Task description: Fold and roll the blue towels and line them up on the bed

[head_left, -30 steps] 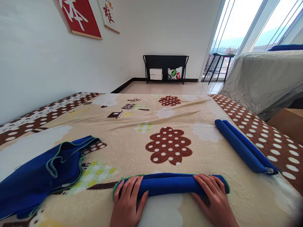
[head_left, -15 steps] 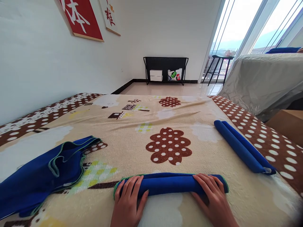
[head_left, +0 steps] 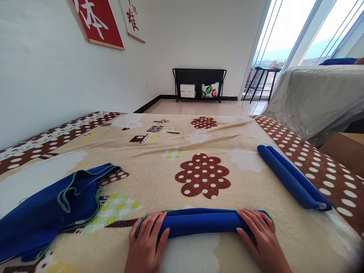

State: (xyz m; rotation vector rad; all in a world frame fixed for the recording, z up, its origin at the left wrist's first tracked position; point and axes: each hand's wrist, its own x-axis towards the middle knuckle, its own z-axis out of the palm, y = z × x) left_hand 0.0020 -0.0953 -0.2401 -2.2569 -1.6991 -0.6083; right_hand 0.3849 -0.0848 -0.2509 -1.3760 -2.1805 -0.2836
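A blue towel [head_left: 201, 223] with green edging lies folded into a long roll in front of me, running left to right. My left hand [head_left: 148, 237] is curled over its left end, the thumb on the near side. At the right end, my right hand [head_left: 259, 235] grips it the same way, fingers over the top. To the left, a loose, crumpled blue towel [head_left: 76, 201] with green edging spreads out of view. Over on the right rests another blue towel [head_left: 288, 178], rolled up and lying at a slant.
Everything lies on a beige blanket [head_left: 153, 174] with brown dotted borders. A cardboard box [head_left: 345, 151] and a plastic-covered piece of furniture [head_left: 321, 91] stand at the right. Beyond are a black rack [head_left: 199, 77] against the wall and a dark stool [head_left: 264, 72] by the window.
My left hand has slid a little to the left along the rolled towel, and my right hand slightly to the right. The other towels have not moved.
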